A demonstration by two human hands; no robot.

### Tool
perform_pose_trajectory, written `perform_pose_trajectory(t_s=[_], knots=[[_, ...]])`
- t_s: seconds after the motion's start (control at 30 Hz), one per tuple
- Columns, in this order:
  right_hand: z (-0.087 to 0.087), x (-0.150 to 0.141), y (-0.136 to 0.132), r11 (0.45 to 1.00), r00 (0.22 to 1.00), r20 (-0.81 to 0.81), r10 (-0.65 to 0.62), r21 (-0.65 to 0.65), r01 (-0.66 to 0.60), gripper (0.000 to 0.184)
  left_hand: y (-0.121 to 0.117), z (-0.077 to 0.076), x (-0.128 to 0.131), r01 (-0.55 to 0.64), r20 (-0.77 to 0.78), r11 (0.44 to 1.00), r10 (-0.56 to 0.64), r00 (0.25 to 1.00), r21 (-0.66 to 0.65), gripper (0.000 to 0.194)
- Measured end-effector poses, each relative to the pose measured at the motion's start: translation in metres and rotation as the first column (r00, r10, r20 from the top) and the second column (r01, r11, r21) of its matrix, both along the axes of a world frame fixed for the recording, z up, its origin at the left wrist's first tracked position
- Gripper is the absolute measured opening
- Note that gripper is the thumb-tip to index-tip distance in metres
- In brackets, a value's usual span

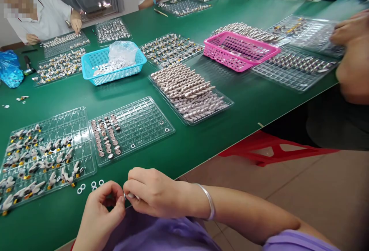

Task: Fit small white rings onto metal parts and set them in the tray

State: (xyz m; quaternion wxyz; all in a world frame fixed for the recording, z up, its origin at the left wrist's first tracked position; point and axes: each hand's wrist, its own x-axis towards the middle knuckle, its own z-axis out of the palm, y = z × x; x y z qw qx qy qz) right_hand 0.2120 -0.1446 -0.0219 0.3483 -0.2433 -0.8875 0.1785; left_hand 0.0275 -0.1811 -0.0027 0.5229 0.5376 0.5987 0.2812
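At the table's near edge, my left hand (105, 208) pinches thumb against forefinger, and its fingertips meet those of my right hand (155, 193). The fingers of my right hand are curled round a small pale part (132, 196), mostly hidden by them. What my left fingertips grip is too small to make out. Several white rings (83, 186) lie on the table just beyond my left hand. Farther off, a clear tray (144, 128) holds rows of small round brownish pieces (106, 135). To its left, another clear tray (82, 128) carries white, black and yellow earbud-like parts (46, 162).
Stacked trays of pale parts (184, 85), a blue basket (112, 76) and a pink basket (242, 60) stand on the green table (173, 147). Co-workers' hands (75, 21) work across the table and at the right edge. A red stool (265, 147) is at the right.
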Motion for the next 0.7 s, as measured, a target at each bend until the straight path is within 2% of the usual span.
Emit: perform_pose_trajectory(t_s=[0.17, 0.3, 0.5, 0.57, 0.63, 0.7], knots=[[-0.003, -0.003, -0.001, 0.990, 0.981, -0.190, 0.035, -0.128, -0.060, 0.012, -0.001, 0.001, -0.001, -0.039, 0.123, 0.995, 0.051, 0.991, -0.095, 0.014], [-0.009, -0.009, -0.004, 0.958, 0.928, -0.373, -0.003, -0.266, -0.104, 0.007, 0.000, -0.002, -0.002, -0.063, 0.242, 0.986, 0.100, 0.965, -0.157, 0.019], [-0.009, -0.010, -0.008, 0.904, 0.869, -0.488, -0.083, -0.403, -0.140, 0.006, 0.002, -0.006, -0.007, -0.038, 0.252, 0.986, 0.078, 0.965, -0.163, 0.024], [-0.008, -0.006, -0.008, 0.891, 0.869, -0.481, -0.111, -0.436, -0.128, 0.006, 0.004, -0.004, -0.012, -0.011, 0.124, 0.995, 0.023, 0.992, -0.100, 0.021], [-0.007, -0.002, -0.006, 0.877, 0.871, -0.466, -0.153, -0.470, -0.097, 0.006, 0.008, 0.000, -0.018, 0.052, -0.154, 0.998, -0.046, 0.987, 0.035, 0.021], [-0.008, 0.003, -0.003, 0.863, 0.869, -0.450, -0.208, -0.503, -0.054, 0.006, 0.015, 0.004, -0.023, 0.149, -0.469, 0.969, -0.041, 0.882, 0.196, 0.028]])
